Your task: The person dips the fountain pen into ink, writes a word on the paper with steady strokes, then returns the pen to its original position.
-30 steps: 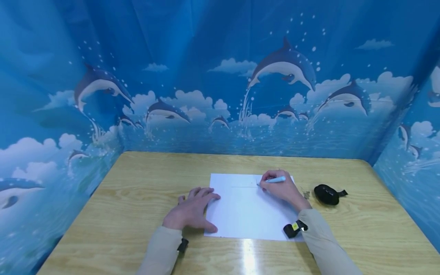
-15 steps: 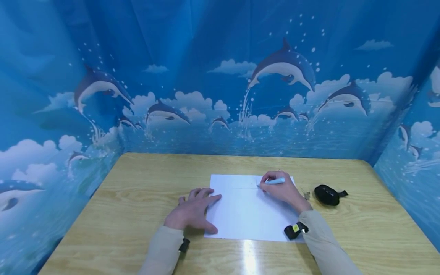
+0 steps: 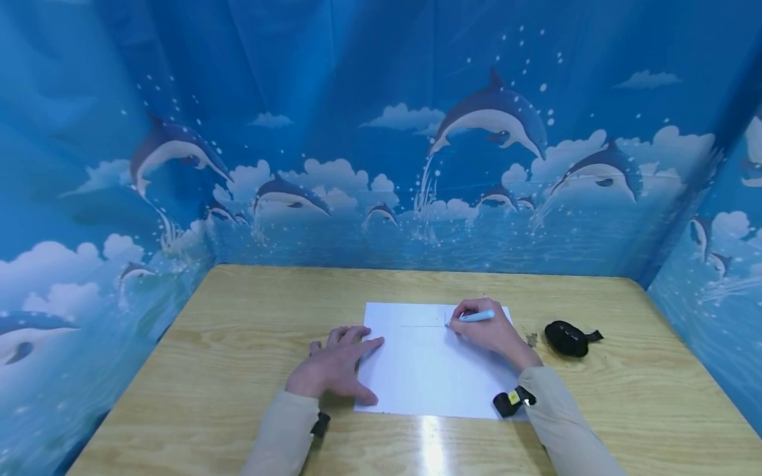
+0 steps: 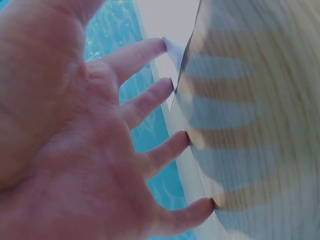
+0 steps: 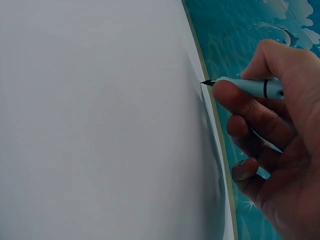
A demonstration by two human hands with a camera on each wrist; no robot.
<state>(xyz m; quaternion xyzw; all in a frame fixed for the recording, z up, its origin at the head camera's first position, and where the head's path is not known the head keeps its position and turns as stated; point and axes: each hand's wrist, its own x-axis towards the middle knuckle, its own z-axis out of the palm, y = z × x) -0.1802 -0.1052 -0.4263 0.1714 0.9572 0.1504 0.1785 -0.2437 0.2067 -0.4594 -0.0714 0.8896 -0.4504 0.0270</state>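
A white sheet of paper [image 3: 431, 370] lies on the table with a thin horizontal line near its top and a short upright stroke at that line's right end. My right hand [image 3: 485, 328] pinches a light blue fountain pen [image 3: 478, 316] between thumb and fingers, its nib at the foot of the upright stroke. In the right wrist view the pen's dark nib [image 5: 208, 82] meets the paper. My left hand [image 3: 336, 367] rests with spread fingers over the paper's left edge. The left wrist view has some fingertips [image 4: 165, 85] at the paper's corner, others on bare wood.
A small black pouch [image 3: 567, 338] with a strap lies on the wooden table [image 3: 238, 344] to the right of the paper. Beside it sits a small greyish item [image 3: 531, 338]. A blue dolphin-print curtain [image 3: 345, 218] encloses the table's back and sides.
The pen tip has slid slightly down toward the horizontal line, lengthening the upright stroke. My left hand stays in place on the paper's edge.
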